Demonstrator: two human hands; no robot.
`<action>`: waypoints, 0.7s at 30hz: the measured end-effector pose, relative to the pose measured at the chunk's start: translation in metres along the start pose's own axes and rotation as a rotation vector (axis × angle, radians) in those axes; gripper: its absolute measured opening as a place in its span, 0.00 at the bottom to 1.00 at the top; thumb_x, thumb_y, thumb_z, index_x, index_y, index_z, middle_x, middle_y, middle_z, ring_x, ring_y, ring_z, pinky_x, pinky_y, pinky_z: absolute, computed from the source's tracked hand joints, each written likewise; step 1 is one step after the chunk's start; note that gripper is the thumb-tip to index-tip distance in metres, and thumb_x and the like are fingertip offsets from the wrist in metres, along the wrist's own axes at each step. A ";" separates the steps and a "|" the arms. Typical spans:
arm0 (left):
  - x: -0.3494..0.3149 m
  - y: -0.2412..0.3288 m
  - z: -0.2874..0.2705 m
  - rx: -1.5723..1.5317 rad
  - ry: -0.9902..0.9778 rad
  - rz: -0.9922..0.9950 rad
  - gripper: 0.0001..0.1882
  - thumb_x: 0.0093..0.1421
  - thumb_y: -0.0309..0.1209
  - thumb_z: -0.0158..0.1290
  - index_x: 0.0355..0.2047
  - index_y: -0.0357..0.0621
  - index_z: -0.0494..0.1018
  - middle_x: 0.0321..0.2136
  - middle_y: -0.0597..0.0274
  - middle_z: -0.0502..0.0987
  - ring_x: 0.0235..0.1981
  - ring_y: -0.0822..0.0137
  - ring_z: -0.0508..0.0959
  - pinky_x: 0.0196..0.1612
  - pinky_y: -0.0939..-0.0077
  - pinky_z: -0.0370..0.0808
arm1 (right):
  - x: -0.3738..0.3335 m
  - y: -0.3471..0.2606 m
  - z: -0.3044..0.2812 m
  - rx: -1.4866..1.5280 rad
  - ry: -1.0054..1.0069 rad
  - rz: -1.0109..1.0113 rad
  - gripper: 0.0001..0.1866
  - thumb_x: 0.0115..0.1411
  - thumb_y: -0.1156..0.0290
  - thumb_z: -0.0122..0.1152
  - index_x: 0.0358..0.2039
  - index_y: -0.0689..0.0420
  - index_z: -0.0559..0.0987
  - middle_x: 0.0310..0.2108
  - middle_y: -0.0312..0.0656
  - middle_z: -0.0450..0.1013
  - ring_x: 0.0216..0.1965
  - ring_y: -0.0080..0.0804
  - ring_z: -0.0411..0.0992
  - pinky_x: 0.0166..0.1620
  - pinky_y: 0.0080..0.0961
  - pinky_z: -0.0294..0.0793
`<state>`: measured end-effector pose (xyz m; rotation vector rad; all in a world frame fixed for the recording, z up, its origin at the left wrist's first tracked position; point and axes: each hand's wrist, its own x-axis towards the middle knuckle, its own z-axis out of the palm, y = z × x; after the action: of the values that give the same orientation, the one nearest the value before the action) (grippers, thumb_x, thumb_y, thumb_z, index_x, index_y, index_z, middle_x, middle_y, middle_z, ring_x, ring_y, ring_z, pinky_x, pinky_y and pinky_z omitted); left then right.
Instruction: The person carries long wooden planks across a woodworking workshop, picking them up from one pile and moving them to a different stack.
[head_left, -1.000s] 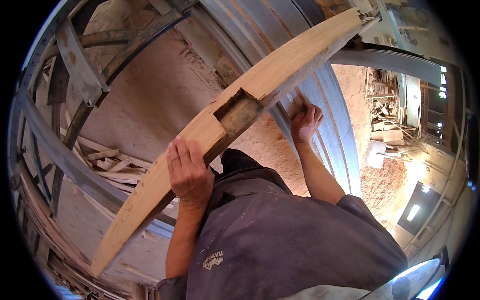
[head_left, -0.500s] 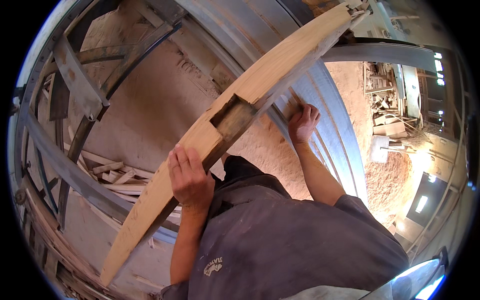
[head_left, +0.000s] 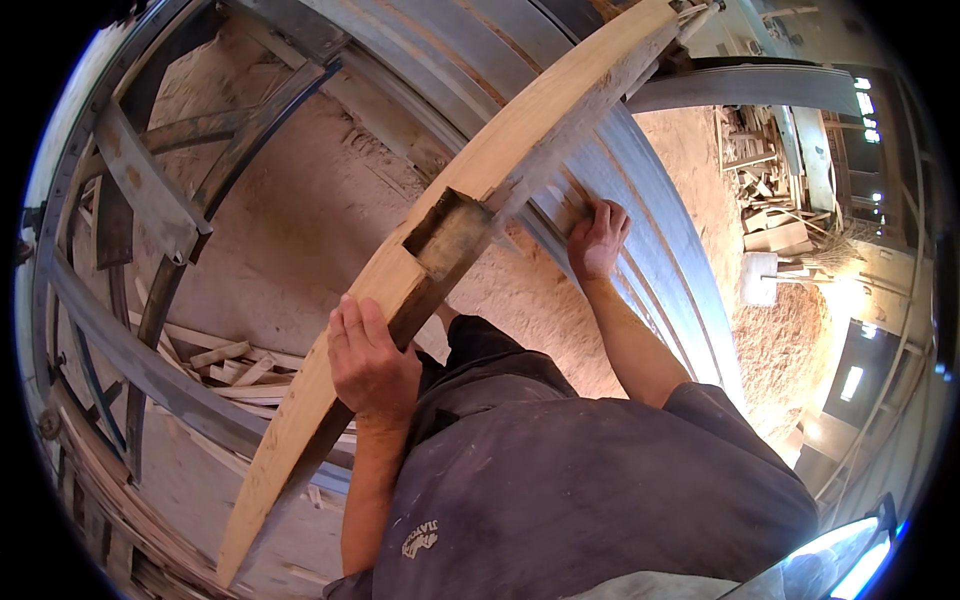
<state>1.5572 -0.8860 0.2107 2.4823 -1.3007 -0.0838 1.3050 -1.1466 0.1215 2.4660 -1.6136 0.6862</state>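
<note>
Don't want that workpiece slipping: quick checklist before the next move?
1. Left hand on the curved wooden beam: ok, fingers over its top face.
2. Left thumb wrapped around: cannot tell, hidden.
3. Right hand apart from the beam: ok, it is at the striped metal tabletop.
4. Rectangular notch free of fingers: ok.
5. Lower tapered end supported: cannot tell, no prop seen, underside hidden.

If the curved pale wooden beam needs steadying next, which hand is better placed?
Probably the left hand: it rests on the curved pale wooden beam, near its rectangular notch. The right hand appears apart from the beam, at the grey, brown-striped flat surface.
</note>
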 end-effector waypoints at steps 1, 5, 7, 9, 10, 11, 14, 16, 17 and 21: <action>0.002 -0.001 -0.001 -0.016 -0.005 -0.007 0.37 0.39 0.29 0.68 0.51 0.36 0.69 0.52 0.42 0.74 0.52 0.41 0.75 0.54 0.54 0.74 | 0.000 0.000 0.000 -0.004 0.001 0.002 0.16 0.50 0.79 0.52 0.42 0.57 0.76 0.45 0.49 0.68 0.49 0.53 0.64 0.54 0.48 0.64; 0.014 -0.004 -0.007 -0.059 -0.011 -0.020 0.30 0.44 0.27 0.63 0.50 0.38 0.70 0.49 0.45 0.76 0.49 0.45 0.77 0.50 0.57 0.75 | 0.001 0.000 -0.002 0.005 0.010 -0.001 0.16 0.50 0.79 0.52 0.41 0.56 0.76 0.45 0.48 0.68 0.49 0.52 0.65 0.54 0.47 0.64; 0.019 -0.007 -0.008 -0.096 -0.022 -0.024 0.30 0.44 0.27 0.63 0.49 0.38 0.70 0.46 0.46 0.77 0.47 0.46 0.78 0.47 0.57 0.76 | 0.001 0.001 -0.002 0.007 0.014 0.004 0.16 0.50 0.79 0.52 0.41 0.56 0.77 0.45 0.48 0.68 0.48 0.51 0.65 0.54 0.47 0.64; 0.025 -0.009 -0.012 -0.135 -0.054 -0.049 0.29 0.43 0.28 0.64 0.49 0.39 0.71 0.43 0.47 0.78 0.44 0.46 0.79 0.45 0.57 0.77 | 0.001 0.002 -0.002 0.003 0.015 0.009 0.17 0.50 0.79 0.52 0.42 0.56 0.77 0.45 0.48 0.69 0.48 0.51 0.65 0.54 0.47 0.64; 0.028 -0.010 -0.016 -0.155 -0.081 -0.073 0.29 0.43 0.29 0.64 0.48 0.39 0.71 0.41 0.47 0.79 0.43 0.46 0.79 0.44 0.57 0.77 | 0.002 0.002 -0.001 -0.002 0.015 0.011 0.17 0.49 0.79 0.52 0.42 0.56 0.77 0.45 0.48 0.69 0.48 0.51 0.65 0.54 0.46 0.64; 0.032 -0.011 -0.018 -0.175 -0.107 -0.097 0.29 0.43 0.30 0.64 0.48 0.39 0.71 0.40 0.48 0.79 0.42 0.46 0.80 0.43 0.57 0.77 | 0.002 0.002 -0.001 -0.006 0.015 0.012 0.17 0.49 0.80 0.52 0.42 0.56 0.77 0.45 0.48 0.69 0.49 0.51 0.65 0.54 0.46 0.64; 0.045 -0.025 -0.018 -0.213 -0.127 -0.074 0.27 0.42 0.31 0.65 0.45 0.41 0.72 0.34 0.50 0.80 0.36 0.46 0.80 0.38 0.55 0.77 | 0.002 0.003 0.000 -0.005 0.015 0.019 0.18 0.50 0.80 0.51 0.42 0.57 0.77 0.45 0.48 0.69 0.49 0.51 0.65 0.54 0.46 0.64; 0.051 -0.028 -0.022 -0.252 -0.162 -0.079 0.25 0.42 0.31 0.65 0.42 0.42 0.74 0.32 0.50 0.80 0.35 0.46 0.80 0.37 0.56 0.76 | 0.002 0.002 0.000 -0.002 0.022 0.017 0.18 0.50 0.80 0.51 0.42 0.57 0.77 0.44 0.48 0.69 0.48 0.51 0.65 0.54 0.46 0.65; 0.054 -0.029 -0.024 -0.272 -0.179 -0.083 0.24 0.42 0.32 0.65 0.41 0.42 0.74 0.31 0.50 0.80 0.34 0.46 0.80 0.37 0.56 0.76 | 0.003 0.001 -0.001 -0.001 0.025 0.015 0.17 0.50 0.80 0.51 0.42 0.57 0.77 0.44 0.48 0.69 0.48 0.51 0.65 0.54 0.47 0.65; 0.054 -0.031 -0.023 -0.277 -0.195 -0.122 0.24 0.42 0.32 0.64 0.43 0.46 0.76 0.32 0.50 0.80 0.35 0.46 0.80 0.39 0.56 0.77 | 0.004 -0.004 -0.002 -0.006 0.029 0.004 0.17 0.50 0.81 0.51 0.41 0.57 0.78 0.44 0.48 0.69 0.48 0.51 0.66 0.53 0.46 0.66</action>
<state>1.6182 -0.9071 0.2279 2.3553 -1.1207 -0.5111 1.3092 -1.1481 0.1259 2.4379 -1.6088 0.7130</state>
